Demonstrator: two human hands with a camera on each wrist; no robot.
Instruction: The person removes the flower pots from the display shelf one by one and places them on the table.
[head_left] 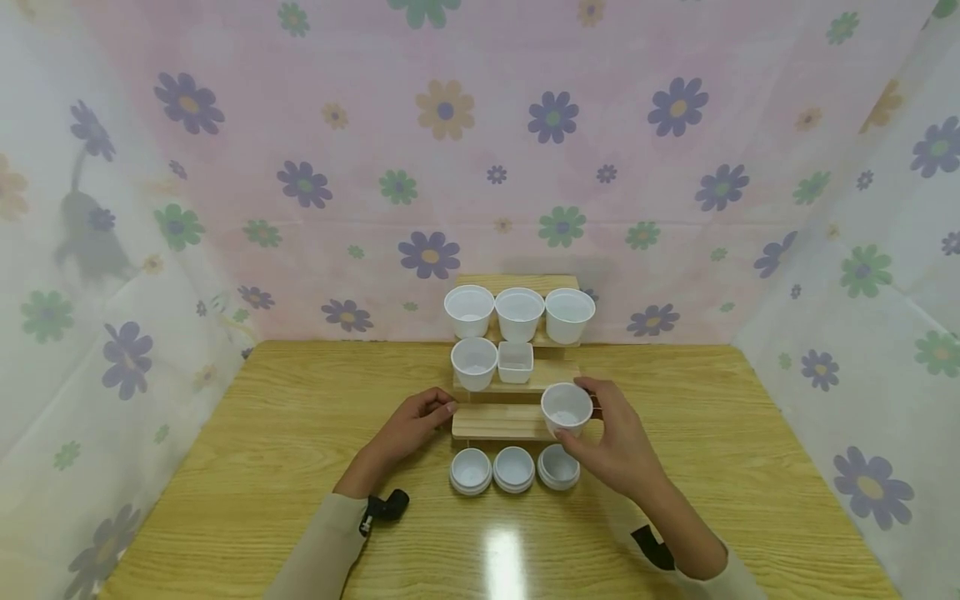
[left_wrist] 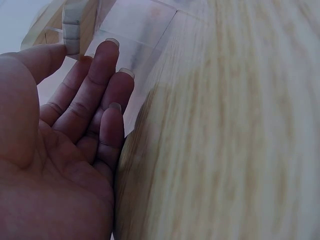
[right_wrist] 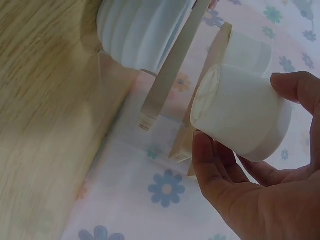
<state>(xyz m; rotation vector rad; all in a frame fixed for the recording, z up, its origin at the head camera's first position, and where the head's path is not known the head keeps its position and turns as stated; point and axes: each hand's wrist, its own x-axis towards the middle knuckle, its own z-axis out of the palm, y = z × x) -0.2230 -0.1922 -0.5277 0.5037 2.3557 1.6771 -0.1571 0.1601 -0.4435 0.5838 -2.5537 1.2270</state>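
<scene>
A white round cup (head_left: 567, 408) is held over the right end of the lowest shelf (head_left: 498, 422) of a tiered wooden stand. The right hand (head_left: 622, 442) has its grip clamped on it, thumb on one side and fingers on another. The cup's mouth faces up and shows its pale inner floor; the right wrist view shows its underside, clear of the board.

The left hand (head_left: 411, 425) is at the left end of that shelf, its grip closed on the board's end between thumb and index finger, the other fingers loosely bent.

On the middle shelf (head_left: 555, 373), a round white cup (head_left: 474, 364) stands at the left with a small square container (head_left: 515, 362) just beside it, both with their mouths up and white insides visible. The top shelf (head_left: 517, 282) carries a row of three larger round tubs (head_left: 519, 315), set close together; smooth pale interiors show in all three.

In front of the stand, three low white jars (head_left: 513, 470) sit in a row on the worktop (head_left: 315, 433), mouths up, pale inside; the right wrist view shows ribbed walls on one. A flower-patterned cloth (head_left: 480, 183) hangs behind.
</scene>
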